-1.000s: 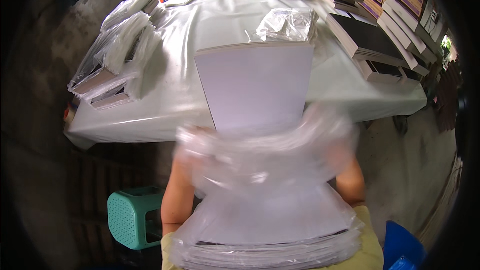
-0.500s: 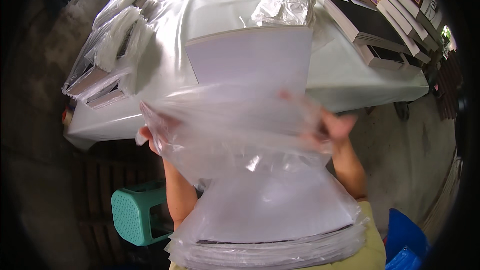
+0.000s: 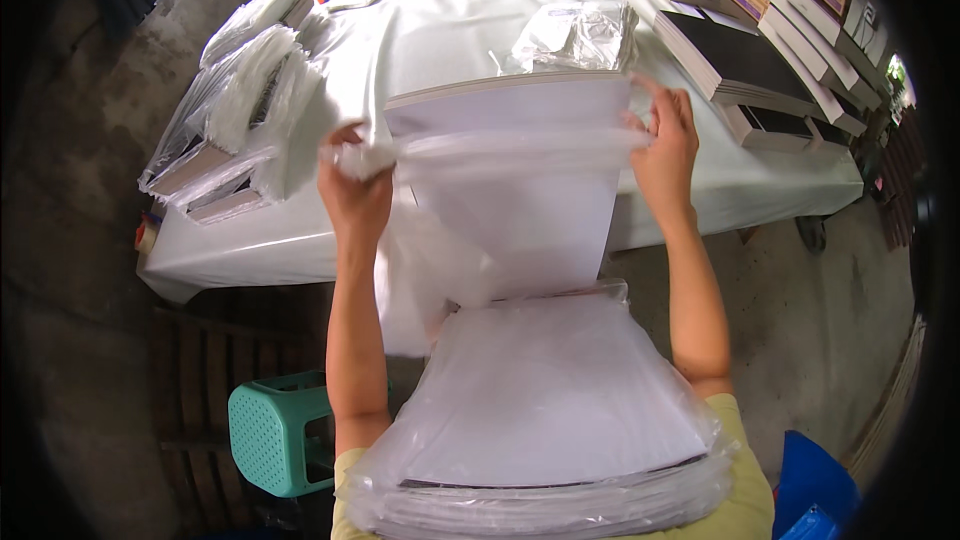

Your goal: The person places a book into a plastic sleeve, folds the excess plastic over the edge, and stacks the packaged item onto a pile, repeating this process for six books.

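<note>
A thin clear plastic bag [image 3: 520, 148] is stretched sideways between my hands, across a large white board [image 3: 510, 215] that rests on the covered table's near edge. At the left, my left hand [image 3: 357, 185] is closed on a bunched part of the bag. My right hand [image 3: 665, 145] pinches the bag's other side beside the board's right edge, its index finger reaching toward the board's far corner. Loose film hangs below my left hand. Close to my body lies a stack of plastic-wrapped white boards [image 3: 560, 390]. Motion blurs the bag and fingertips.
Wrapped packs [image 3: 235, 110] are piled on the table's left side. Crumpled plastic [image 3: 570, 35] lies beyond the board. Black-topped boards [image 3: 740, 55] and boxes stand at the right. A green stool [image 3: 270, 435] is below left, a blue object [image 3: 815, 480] below right.
Both hands have moved forward and up, carrying the bag from above the wrapped stack to across the white board. The bag is now pulled into a narrower band.
</note>
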Demonstrator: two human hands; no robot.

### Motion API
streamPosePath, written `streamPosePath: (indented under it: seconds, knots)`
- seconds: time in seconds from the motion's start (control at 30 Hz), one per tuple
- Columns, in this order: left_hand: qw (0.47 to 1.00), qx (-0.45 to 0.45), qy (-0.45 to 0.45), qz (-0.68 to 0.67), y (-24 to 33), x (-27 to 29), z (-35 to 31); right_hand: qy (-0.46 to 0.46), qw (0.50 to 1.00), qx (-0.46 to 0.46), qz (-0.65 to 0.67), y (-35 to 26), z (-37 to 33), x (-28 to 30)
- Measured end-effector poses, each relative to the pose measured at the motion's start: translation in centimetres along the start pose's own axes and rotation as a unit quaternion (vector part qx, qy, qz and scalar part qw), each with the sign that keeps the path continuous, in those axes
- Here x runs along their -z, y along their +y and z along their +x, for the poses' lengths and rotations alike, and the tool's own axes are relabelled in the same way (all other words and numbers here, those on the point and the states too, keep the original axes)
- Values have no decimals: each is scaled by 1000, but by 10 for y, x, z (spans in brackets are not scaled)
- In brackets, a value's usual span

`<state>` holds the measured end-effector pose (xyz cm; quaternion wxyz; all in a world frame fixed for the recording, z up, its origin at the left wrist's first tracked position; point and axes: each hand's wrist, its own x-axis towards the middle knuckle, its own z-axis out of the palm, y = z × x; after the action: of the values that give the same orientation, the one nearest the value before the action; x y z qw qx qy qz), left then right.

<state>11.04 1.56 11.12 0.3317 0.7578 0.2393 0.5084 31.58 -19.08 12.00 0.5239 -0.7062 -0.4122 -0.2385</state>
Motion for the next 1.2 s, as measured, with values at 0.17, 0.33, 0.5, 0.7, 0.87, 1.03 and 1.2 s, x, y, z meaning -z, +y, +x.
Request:
streamPosePath:
  seconds: [0.17,0.33,0.5,0.7,0.87,1.03,1.2]
  knots:
    - [965,-168,20,201,3,-14,13,-3,994,-3,-111,21,8,-3]
    - [956,-255,39,136,16,26,-32,62,997,9,-48,-13,-27,24]
    - [925,-102,-301,-209,42,83,-29,10,999,33,-5,-49,-34,79]
    - [745,309,-521,-279,24,67,-56,-307,738,-348,490,-26,-52,127]
    - [718,435,-479,-256,-44,34,-104,-360,684,-487,405,50,-131,98]
    - [775,461,-350,-254,-181,11,-199,-323,662,-597,319,100,-208,48]
    - [857,446,-242,-83,-222,13,-229,-246,846,-441,172,157,-250,21]
